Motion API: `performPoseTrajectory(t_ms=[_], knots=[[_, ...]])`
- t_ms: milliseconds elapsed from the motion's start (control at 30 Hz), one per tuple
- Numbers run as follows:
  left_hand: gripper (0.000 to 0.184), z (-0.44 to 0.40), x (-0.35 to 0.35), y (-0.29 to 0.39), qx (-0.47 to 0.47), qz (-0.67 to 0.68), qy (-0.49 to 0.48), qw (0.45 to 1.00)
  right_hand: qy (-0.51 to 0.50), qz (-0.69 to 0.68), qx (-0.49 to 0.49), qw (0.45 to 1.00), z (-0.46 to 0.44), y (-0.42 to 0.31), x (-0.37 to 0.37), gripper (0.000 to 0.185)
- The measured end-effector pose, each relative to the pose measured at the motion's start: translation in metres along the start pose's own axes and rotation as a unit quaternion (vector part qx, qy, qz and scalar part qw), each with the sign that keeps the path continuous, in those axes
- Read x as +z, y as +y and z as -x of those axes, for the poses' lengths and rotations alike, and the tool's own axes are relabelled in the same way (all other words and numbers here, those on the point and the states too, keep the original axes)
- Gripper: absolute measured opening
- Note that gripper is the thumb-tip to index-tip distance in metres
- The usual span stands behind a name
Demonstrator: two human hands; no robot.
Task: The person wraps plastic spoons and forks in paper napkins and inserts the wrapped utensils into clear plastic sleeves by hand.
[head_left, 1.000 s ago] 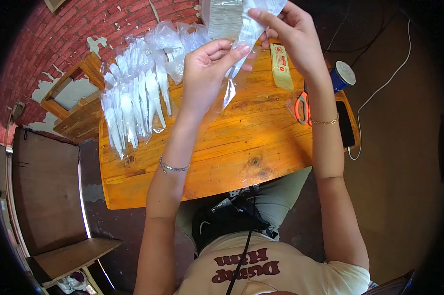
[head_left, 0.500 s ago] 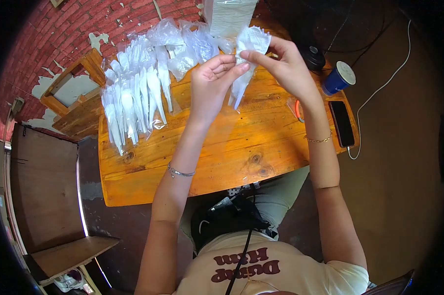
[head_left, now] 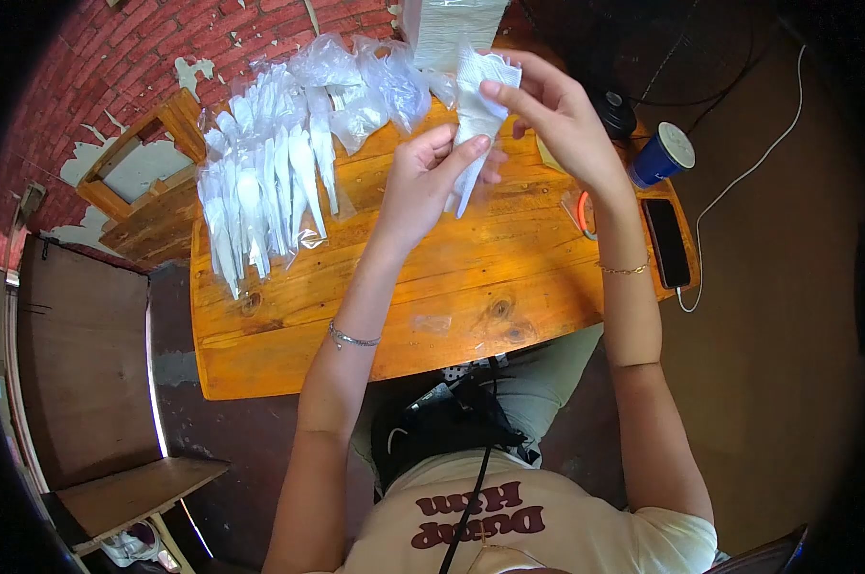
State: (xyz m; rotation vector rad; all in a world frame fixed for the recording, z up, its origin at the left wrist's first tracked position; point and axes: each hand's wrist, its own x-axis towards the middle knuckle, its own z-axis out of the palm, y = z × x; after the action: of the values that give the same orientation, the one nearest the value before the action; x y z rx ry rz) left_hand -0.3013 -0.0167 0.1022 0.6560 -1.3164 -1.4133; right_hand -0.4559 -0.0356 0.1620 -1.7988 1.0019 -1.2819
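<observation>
Tapering downward, a white napkin (head_left: 479, 115) is pinched near mid-length by the left hand (head_left: 423, 177) and near its top by the right hand (head_left: 568, 124), above the table (head_left: 404, 297).

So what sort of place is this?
Probably a room in a home or small shop, used as a simple workspace: there's a wooden table, rows of white packets and a peeling, brick-patterned wall.

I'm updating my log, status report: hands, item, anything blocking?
Left hand pinching white paper napkin, lower part. Right hand gripping its upper end. Napkin folded to a taper, above wooden table. Nothing visibly in the way.
</observation>
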Motion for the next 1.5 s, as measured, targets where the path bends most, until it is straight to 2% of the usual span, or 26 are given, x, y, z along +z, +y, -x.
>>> performPoseTrajectory(t_ms=[133,333,533,600,633,667,767,1000,1100,1200,1300,1400,1500], knots=[[0.028,0.001,-0.001,0.002,0.0,-0.024,0.019,1.0,-0.002,0.065,-0.099,0.993,-0.005,0.001,-0.003,0.026],[0.027,0.001,-0.001,0.0,0.002,-0.014,0.037,0.999,0.018,0.164,-0.11,0.98,-0.001,0.005,-0.003,0.026],[0.031,0.003,-0.002,-0.002,-0.018,-0.023,0.034,0.999,0.017,0.192,-0.061,0.979,0.0,0.0,-0.009,0.026],[0.031,0.005,-0.002,-0.001,-0.018,-0.044,0.039,0.998,0.037,0.228,-0.089,0.969,0.001,-0.003,-0.012,0.026],[0.031,0.005,-0.002,-0.002,-0.008,-0.041,0.047,0.998,0.048,0.245,-0.103,0.963,0.0,-0.006,-0.013,0.026],[0.03,0.005,-0.001,-0.003,0.002,-0.037,0.056,0.998,0.04,0.245,-0.076,0.966,0.002,-0.012,-0.012,0.027],[0.028,0.005,0.002,-0.006,0.036,-0.017,0.077,0.996,0.051,0.261,-0.107,0.958,0.006,-0.013,-0.009,0.026],[0.023,0.001,0.002,-0.01,0.085,-0.009,0.095,0.992,0.016,0.266,-0.097,0.959,0.012,-0.014,-0.001,0.026],[0.023,0.003,0.002,-0.01,0.063,0.02,0.091,0.994,0.007,0.249,-0.097,0.964,0.011,-0.009,-0.001,0.026],[0.028,0.007,0.004,-0.005,-0.015,0.017,0.073,0.997,0.008,0.227,-0.076,0.971,0.011,-0.006,-0.001,0.025],[0.039,0.008,-0.002,-0.008,-0.104,-0.023,0.015,0.994,0.015,0.212,-0.065,0.975,0.011,-0.003,-0.001,0.024],[0.044,0.009,-0.003,-0.012,-0.103,-0.06,-0.013,0.993,0.013,0.216,-0.052,0.975,0.012,-0.004,-0.001,0.023],[0.046,0.01,0.0,-0.007,-0.09,-0.088,0.016,0.992,-0.001,0.237,-0.074,0.969,0.013,-0.006,-0.001,0.024]])
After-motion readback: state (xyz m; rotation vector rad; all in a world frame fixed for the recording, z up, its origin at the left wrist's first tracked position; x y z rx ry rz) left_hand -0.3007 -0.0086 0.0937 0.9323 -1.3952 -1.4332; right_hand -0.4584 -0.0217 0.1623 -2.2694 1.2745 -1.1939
